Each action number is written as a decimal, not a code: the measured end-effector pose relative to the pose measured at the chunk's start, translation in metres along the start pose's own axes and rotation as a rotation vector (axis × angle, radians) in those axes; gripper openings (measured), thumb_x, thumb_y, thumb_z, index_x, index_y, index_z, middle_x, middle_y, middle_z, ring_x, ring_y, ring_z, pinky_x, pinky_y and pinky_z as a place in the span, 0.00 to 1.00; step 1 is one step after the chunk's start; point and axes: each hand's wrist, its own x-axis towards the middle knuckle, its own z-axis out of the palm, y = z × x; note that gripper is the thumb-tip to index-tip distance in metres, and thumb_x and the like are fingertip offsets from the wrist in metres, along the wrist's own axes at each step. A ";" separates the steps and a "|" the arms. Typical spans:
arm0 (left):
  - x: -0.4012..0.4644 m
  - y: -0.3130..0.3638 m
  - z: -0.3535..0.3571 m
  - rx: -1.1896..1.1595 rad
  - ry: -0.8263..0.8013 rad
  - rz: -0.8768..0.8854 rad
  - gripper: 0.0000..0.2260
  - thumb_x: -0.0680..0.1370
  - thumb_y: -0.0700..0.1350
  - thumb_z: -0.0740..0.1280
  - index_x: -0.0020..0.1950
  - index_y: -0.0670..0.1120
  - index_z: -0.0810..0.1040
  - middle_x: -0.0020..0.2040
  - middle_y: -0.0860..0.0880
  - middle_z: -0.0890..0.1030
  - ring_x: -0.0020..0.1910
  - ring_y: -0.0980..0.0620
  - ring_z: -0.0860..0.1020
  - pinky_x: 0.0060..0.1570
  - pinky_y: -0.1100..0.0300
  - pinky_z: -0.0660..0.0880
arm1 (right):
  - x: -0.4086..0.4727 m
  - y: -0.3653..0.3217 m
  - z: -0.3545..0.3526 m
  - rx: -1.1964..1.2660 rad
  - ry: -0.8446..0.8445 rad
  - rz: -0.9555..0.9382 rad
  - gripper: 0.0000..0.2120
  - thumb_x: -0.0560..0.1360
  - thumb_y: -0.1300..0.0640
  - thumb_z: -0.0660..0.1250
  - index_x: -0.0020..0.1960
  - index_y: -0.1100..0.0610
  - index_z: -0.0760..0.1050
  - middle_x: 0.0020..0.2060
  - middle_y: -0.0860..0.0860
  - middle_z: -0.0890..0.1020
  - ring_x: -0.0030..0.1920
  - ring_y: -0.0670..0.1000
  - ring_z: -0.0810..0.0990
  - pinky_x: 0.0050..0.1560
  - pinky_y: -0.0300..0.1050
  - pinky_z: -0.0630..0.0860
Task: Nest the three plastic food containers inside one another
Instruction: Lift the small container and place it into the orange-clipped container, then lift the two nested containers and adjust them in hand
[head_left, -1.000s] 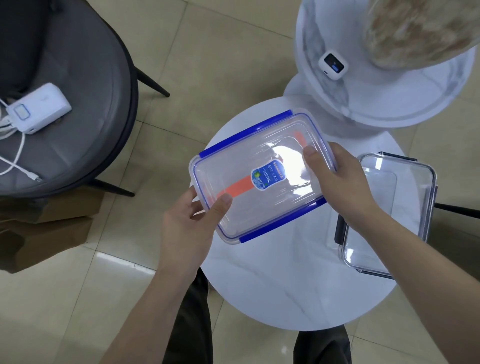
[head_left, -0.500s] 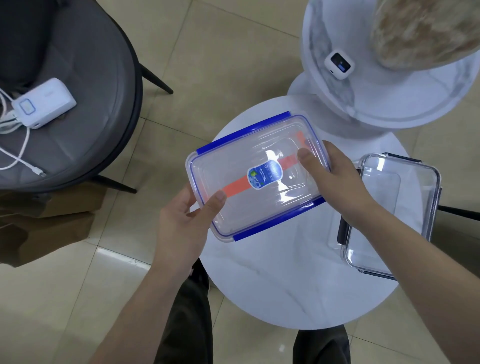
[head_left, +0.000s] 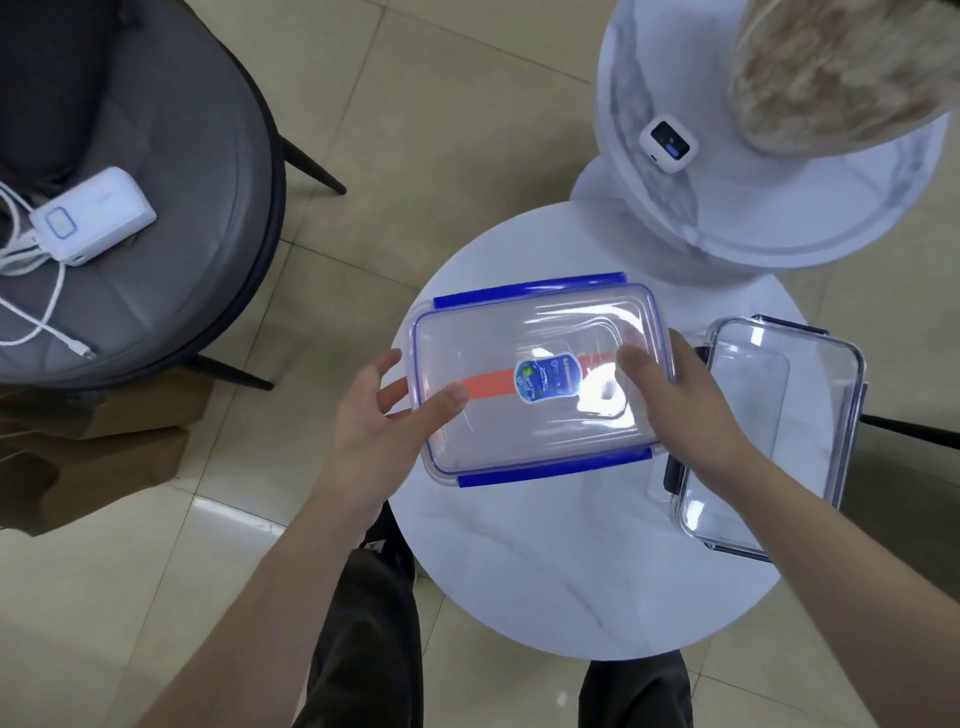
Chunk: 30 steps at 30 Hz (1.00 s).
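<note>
- Holding the clear rectangular plastic container with blue latches (head_left: 540, 379) by its two short ends, the person keeps it level over the round white marble tabletop (head_left: 571, 561), probably so both latches stay free to work.
- The left hand (head_left: 382, 421) is loose and half open, thumb lying on the lid and fingers spread beside the left end; it steadies more than it grips.
- The right hand (head_left: 675, 395) is clamped on the right end, thumb on top of the lid and fingers hidden beneath, so it seems to carry the weight.
- A second clear container with dark latches (head_left: 769, 431) sits open at the right edge of the tabletop, just beside the right wrist.
- I cannot make out a third container for certain.
- My guess is the blue-latched lid must come off before anything nests.
</note>
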 end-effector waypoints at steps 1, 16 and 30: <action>0.000 0.002 0.001 0.015 -0.010 0.003 0.57 0.50 0.73 0.80 0.76 0.56 0.70 0.68 0.50 0.82 0.63 0.45 0.84 0.59 0.39 0.83 | -0.003 0.002 -0.001 0.005 0.001 0.004 0.08 0.82 0.47 0.60 0.59 0.43 0.72 0.49 0.37 0.79 0.49 0.36 0.77 0.43 0.32 0.69; 0.004 -0.003 0.001 0.019 0.029 -0.012 0.46 0.58 0.62 0.79 0.74 0.52 0.70 0.68 0.48 0.82 0.61 0.46 0.84 0.59 0.41 0.84 | -0.002 0.009 0.002 0.068 -0.037 0.018 0.13 0.83 0.45 0.58 0.67 0.41 0.67 0.54 0.36 0.76 0.52 0.33 0.75 0.43 0.27 0.69; 0.014 -0.011 -0.001 0.032 -0.036 -0.011 0.45 0.60 0.66 0.79 0.74 0.53 0.74 0.64 0.50 0.84 0.61 0.47 0.84 0.57 0.46 0.85 | -0.003 0.014 0.005 0.179 -0.029 0.033 0.33 0.67 0.23 0.61 0.65 0.39 0.72 0.57 0.44 0.82 0.59 0.49 0.82 0.61 0.56 0.78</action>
